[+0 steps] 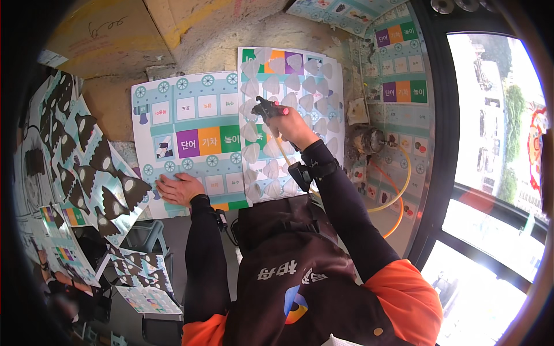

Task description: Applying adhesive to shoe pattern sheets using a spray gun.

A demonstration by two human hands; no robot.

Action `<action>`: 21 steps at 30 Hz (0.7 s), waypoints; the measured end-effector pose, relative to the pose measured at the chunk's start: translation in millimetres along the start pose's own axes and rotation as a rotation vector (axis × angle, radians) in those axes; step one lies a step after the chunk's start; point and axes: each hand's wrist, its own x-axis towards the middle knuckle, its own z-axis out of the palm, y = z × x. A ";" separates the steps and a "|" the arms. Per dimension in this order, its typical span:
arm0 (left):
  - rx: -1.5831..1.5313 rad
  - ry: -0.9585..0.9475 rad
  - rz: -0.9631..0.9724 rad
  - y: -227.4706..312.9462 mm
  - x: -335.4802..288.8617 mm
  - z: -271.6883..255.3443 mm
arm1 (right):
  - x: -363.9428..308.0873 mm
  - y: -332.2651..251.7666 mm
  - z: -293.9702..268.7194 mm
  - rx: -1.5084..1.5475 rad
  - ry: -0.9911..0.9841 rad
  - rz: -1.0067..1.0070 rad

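Observation:
A black spray gun [266,108] with red knobs is gripped in my right hand [287,124], and a pale yellowish hose [282,151] runs down from it. Below the gun lies a printed sheet [340,135] covered with rows of pale grey, translucent petal-shaped pieces [292,83]. My left hand [180,189] rests with fingers stretched out near the lower left edge of a second printed sheet [190,92], which has teal wheels, white squares and purple, orange and green blocks. The two sheets meet side by side; the right one appears to overlap the left.
Cardboard [101,34] covers the surface behind. Sheets with dark cut-out shapes [86,124] stand at the left, above a grey-green stool [147,236]. A round metal fitting [367,140] with an orange hose [398,199] sits at the right, beside a dark window frame [430,155]. Another person's arm [72,281] shows lower left.

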 end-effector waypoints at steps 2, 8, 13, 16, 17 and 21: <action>-0.002 0.024 0.014 0.5 0.4 -0.6 | 0.6 -3.5 0.1 -0.006 -0.045 -0.046; -0.022 0.003 -0.002 0.6 0.3 -1.1 | -0.4 -11.3 2.9 0.040 0.079 -0.023; -0.016 -0.009 -0.006 -0.4 -0.3 0.5 | -3.3 -11.4 -3.6 0.019 -0.002 -0.031; -0.020 -0.001 0.000 -1.0 0.3 1.7 | -4.1 -11.4 -3.3 0.032 0.013 -0.027; -0.025 0.011 0.006 -1.2 0.3 2.0 | -4.0 -11.5 -3.0 0.063 0.047 -0.038; -0.022 -0.001 0.001 -1.4 0.0 2.4 | -2.3 -11.0 -5.7 0.022 0.017 -0.047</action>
